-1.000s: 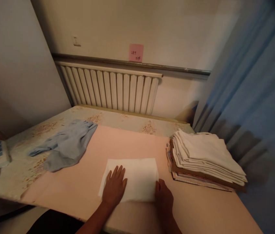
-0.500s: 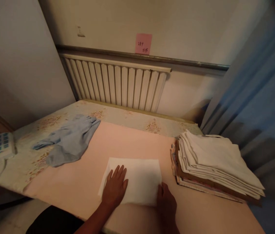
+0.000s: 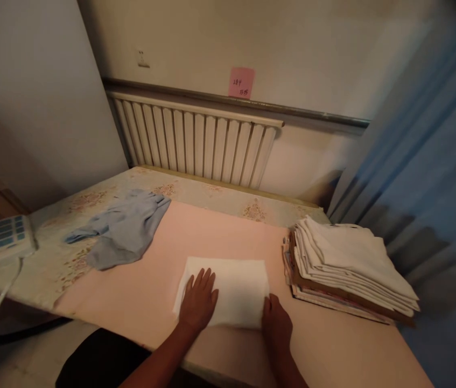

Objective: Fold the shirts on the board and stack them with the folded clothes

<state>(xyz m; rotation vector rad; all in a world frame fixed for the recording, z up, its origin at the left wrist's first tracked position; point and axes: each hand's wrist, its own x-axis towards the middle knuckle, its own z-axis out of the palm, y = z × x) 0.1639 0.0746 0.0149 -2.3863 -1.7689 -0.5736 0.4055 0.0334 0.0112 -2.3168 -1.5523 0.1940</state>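
A folded white cloth [image 3: 239, 291] lies flat on the pink table cover near the table's front edge. My left hand [image 3: 199, 302] rests on its left part, palm down with the fingers stretched out. At the cloth's right edge, my right hand [image 3: 276, 323] is closed with the edge between thumb and fingers. To the right stands a stack of folded cream-white cloths [image 3: 352, 258], with brown and patterned pieces at the bottom.
A crumpled blue-grey cloth [image 3: 131, 229] lies on the left of the pink cover [image 3: 219, 226]. Farther left is a white power strip [image 3: 12, 237] with its cord. Behind the table are a radiator [image 3: 199, 140] and, at right, a blue curtain [image 3: 413, 188].
The view has shifted slightly, so everything sits a little differently in the picture. Both hands keep their places on the white cloth.
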